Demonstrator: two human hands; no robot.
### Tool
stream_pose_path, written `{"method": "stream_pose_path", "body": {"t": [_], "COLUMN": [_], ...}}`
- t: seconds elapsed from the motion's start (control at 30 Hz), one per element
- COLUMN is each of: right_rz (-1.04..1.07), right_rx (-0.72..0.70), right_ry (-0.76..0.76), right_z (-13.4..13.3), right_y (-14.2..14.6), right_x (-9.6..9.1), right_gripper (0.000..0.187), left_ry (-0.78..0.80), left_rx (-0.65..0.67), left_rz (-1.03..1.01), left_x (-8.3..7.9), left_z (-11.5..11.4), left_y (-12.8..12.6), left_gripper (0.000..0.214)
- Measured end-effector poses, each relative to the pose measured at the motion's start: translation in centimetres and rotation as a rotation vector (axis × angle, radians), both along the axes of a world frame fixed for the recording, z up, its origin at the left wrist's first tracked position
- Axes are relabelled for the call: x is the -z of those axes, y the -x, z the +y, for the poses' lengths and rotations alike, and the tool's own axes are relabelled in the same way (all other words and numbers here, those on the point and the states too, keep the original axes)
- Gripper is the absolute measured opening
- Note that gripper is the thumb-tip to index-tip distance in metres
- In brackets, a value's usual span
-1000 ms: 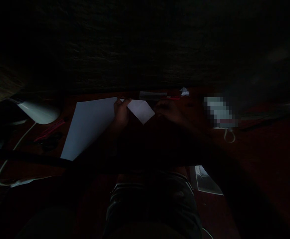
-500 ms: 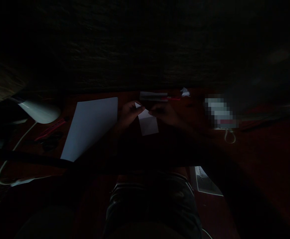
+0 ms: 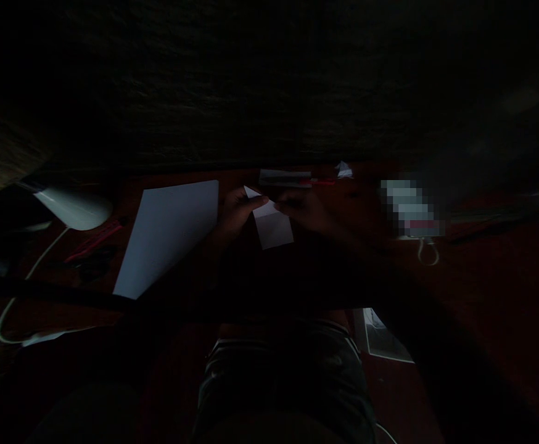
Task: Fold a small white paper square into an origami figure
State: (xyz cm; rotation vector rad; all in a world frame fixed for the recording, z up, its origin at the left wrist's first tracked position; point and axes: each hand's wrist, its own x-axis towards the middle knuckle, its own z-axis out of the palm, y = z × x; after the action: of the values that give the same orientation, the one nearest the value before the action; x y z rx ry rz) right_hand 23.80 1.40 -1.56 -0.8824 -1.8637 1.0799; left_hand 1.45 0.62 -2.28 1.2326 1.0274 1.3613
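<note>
Both my hands hold a small white piece of paper (image 3: 273, 230) above the dark reddish table, in very dim light. A crease runs across the paper, and its upper left corner comes to a point. My left hand (image 3: 240, 208) pinches the upper left part, thumb on top. At the upper right edge, my right hand (image 3: 301, 206) grips the paper with its fingers drawn together. The fingers beneath the paper are hidden.
A large white sheet (image 3: 170, 231) lies left of my hands. Beyond them are a paper strip (image 3: 279, 176), a red, slim object (image 3: 322, 182) and a crumpled paper scrap (image 3: 343, 170). A white lamp head (image 3: 78, 208) stands at left, a blurred-out object (image 3: 408, 206) at right.
The paper's pointed upper corner has shifted slightly left and up, and the sheet is tilted a little differently. Both hands keep their hold and have moved only slightly.
</note>
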Motion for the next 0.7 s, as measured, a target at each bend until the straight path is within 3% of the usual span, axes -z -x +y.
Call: {"method": "stream_pose_path", "body": {"t": [0.23,0.33,0.5,0.6,0.7], "right_rz": [-0.055,-0.007,0.015,-0.012,-0.024], "right_rx": [0.057,0.071,0.043,0.016,0.0], "right_ry": [0.056,0.055,0.062,0.064,0.059], "right_z": [0.5,0.7,0.5,0.4,0.4], "right_y": [-1.7,-2.0,-1.3,-1.0,-1.0], "right_x": [-0.1,-0.2,0.1,0.3,0.5], "right_gripper": [0.019,0.019,0.022,0.023,0.025], "left_ry": [0.092,0.057,-0.092,-0.104,-0.063], "left_rx": [-0.191,-0.183,0.075,0.045,0.023], "left_rz": [-0.281,-0.203,0.098,0.196,0.169], "left_x": [-0.5,-0.6,-0.2,0.1,0.4], "left_z": [2.0,2.1,0.9,0.6,0.9], "left_y": [1.7,2.0,0.8,0.5,0.6], "left_gripper": [0.035,0.042,0.047,0.039,0.035]}}
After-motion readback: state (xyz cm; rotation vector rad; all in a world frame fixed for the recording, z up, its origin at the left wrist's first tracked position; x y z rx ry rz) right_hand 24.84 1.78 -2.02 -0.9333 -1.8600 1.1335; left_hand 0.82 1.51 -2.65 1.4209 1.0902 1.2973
